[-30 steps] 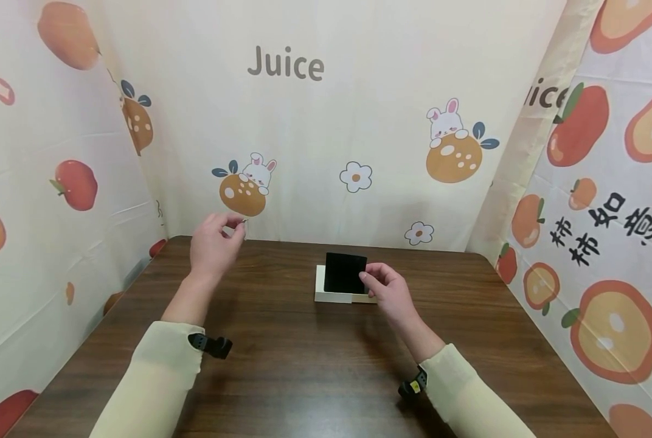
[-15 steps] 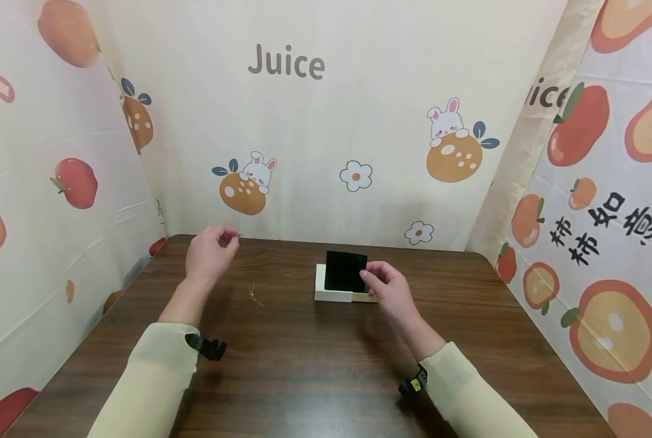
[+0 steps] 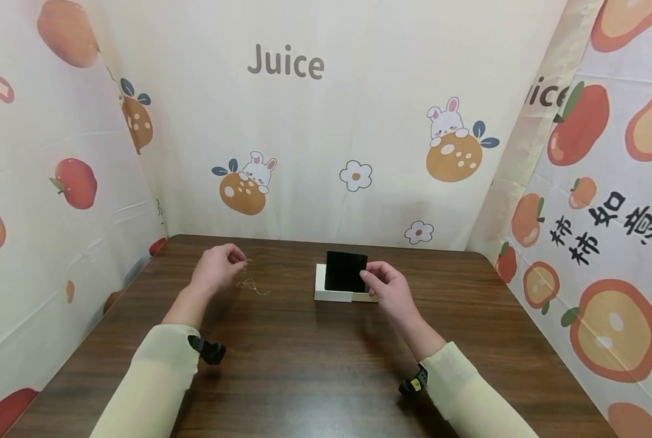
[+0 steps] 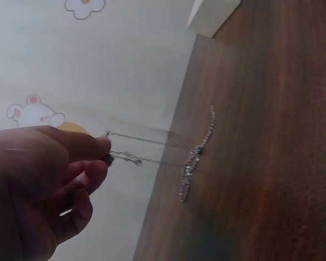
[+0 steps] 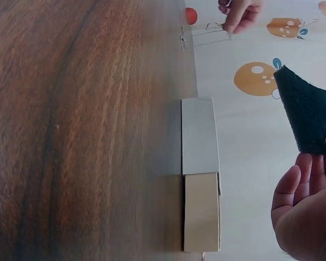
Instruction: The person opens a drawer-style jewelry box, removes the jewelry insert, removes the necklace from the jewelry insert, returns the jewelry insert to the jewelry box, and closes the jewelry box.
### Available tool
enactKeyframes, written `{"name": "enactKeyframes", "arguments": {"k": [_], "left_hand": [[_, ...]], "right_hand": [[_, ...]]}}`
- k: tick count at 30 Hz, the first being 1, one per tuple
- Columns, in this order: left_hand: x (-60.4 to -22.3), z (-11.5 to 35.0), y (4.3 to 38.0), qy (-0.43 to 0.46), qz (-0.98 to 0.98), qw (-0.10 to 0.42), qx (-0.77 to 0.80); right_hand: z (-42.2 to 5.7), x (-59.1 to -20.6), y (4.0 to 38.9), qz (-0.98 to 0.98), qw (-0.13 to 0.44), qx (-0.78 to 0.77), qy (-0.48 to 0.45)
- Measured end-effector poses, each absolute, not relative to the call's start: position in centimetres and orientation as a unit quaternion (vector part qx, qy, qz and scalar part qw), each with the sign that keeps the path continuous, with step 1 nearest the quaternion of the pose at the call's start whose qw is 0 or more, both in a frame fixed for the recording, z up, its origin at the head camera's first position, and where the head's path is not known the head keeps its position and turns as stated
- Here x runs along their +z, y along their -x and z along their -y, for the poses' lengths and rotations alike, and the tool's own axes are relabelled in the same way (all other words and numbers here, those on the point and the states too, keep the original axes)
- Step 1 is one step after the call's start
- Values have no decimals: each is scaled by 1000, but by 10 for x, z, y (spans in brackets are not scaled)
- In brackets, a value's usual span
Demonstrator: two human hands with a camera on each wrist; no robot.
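Note:
My left hand (image 3: pixel 216 269) pinches a thin silvery chain necklace (image 4: pixel 199 151) between thumb and forefinger. Two strands hang from the fingertips, and the lower part lies bunched on the table, left of the box. My right hand (image 3: pixel 391 293) holds a black square pad (image 3: pixel 345 272) by its right edge, thumb in front and fingers behind. The pad stands upright over a small white box (image 3: pixel 332 297); from the right wrist view it looks clear of the box. That view also shows a beige section (image 5: pixel 202 213) at one end of the box. The box's inside is mostly hidden by the pad.
A dark brown wooden table (image 3: pixel 293 359) carries the box near its far edge. Fabric curtains (image 3: pixel 315 121) printed with fruit and rabbits enclose the back and both sides. Each wrist wears a black strapped camera (image 3: pixel 208 350).
My left hand first drew back a little, then came down and slightly right, lowering the chain until its lower end bunched on the table. My right hand and the pad stayed in place.

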State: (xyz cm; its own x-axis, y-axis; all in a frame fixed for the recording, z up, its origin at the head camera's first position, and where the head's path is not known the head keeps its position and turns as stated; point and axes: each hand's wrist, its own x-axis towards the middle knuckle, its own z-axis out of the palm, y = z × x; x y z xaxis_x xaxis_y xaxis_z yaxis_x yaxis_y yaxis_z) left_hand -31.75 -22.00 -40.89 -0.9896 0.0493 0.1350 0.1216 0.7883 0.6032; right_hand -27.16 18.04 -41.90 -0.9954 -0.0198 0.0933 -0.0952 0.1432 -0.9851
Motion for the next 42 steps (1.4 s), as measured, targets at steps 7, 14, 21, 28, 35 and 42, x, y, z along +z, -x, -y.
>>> {"name": "enactKeyframes", "arguments": {"k": [7,14,21,28,35,42], "left_hand": [[-422,219,320,70,956,-16,-284],[-432,221,318,44,961,-53,-268],[-437,224,319,32,966,-58,-251],[-440,227,321,25,968,-58,-242],[-435,223,321,18,966,-25,-255],[-429,194,323,62,950,38,-304]], "right_hand": [[-181,-420,272,751,32,658,-40],[-183,-422,273,754,33,655,-41],[-183,-423,275,758,35,650,-36],[-184,-422,275,759,36,649,-37],[-184,-422,275,756,36,652,-35],[-186,-422,275,757,40,651,-35]]}}
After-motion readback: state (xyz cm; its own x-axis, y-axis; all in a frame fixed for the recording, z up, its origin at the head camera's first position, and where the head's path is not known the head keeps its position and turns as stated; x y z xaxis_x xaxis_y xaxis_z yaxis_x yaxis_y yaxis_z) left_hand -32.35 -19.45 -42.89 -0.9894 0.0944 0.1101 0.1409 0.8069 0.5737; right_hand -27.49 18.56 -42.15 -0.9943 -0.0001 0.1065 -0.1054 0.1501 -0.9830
